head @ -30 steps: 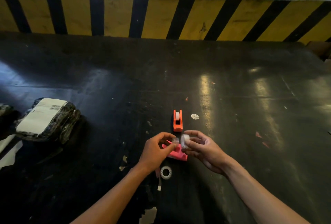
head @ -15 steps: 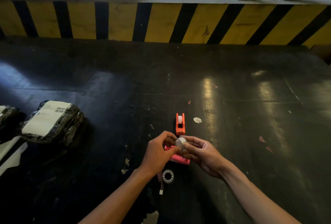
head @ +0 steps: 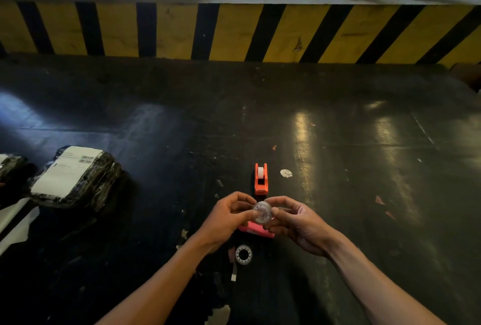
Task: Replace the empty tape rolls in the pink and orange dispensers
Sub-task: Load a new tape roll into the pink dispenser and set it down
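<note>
I hold a tape roll pinched between the fingertips of my left hand and right hand, both closed on its rim, its flat face turned up toward me. The pink dispenser lies on the floor directly beneath and just nearer me than the roll, mostly hidden by my hands, so I judge the coming move to be straight down. The orange dispenser stands just beyond, long axis pointing away, and a spent roll lies near my wrists
</note>
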Tool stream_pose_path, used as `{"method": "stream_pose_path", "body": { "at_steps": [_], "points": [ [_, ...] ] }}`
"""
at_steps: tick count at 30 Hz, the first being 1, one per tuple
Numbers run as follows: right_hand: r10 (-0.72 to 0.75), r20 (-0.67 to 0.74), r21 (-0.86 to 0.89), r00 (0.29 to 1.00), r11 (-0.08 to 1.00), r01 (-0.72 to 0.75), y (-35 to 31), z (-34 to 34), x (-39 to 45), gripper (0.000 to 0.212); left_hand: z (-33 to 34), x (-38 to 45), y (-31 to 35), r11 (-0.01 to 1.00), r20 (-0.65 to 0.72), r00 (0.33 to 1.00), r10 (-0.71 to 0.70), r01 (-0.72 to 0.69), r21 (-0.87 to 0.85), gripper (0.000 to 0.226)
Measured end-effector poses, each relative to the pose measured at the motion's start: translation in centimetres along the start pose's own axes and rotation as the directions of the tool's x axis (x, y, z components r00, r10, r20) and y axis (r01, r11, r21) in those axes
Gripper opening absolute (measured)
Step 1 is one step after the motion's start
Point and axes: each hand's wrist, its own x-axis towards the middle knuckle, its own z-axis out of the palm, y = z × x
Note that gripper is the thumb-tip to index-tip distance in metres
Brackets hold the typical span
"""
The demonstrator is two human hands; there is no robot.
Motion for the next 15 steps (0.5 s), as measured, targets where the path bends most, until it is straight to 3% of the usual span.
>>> {"method": "stream_pose_path", "body": {
  "at_steps": [6, 11, 15],
  "points": [
    [-0.103, -0.056, -0.331, 0.993, 0.94, 0.079, -1.0, 0.6, 0.5, 0.037, -0.2, 0.6, 0.2, 1.0, -0.041, 0.999, -0.005, 0.005, -0.001, 0.023],
    [-0.293, -0.051, -0.656, 0.955, 0.731, 0.189, -0.9, 1.1, 1.8, 0.025, -0.4, 1.4, 0.4, 1.0, -0.057, 0.998, 0.011, -0.012, -0.016, 0.024],
    [-0.335, -0.039, -0.717, 0.941, 0.666, 0.207, -0.3, 0.4, 3.2, 0.021, -0.8, 2.0, 0.2, 0.999, -0.057, 0.998, 0.021, -0.018, 0.05, 0.022]
  ]
}}
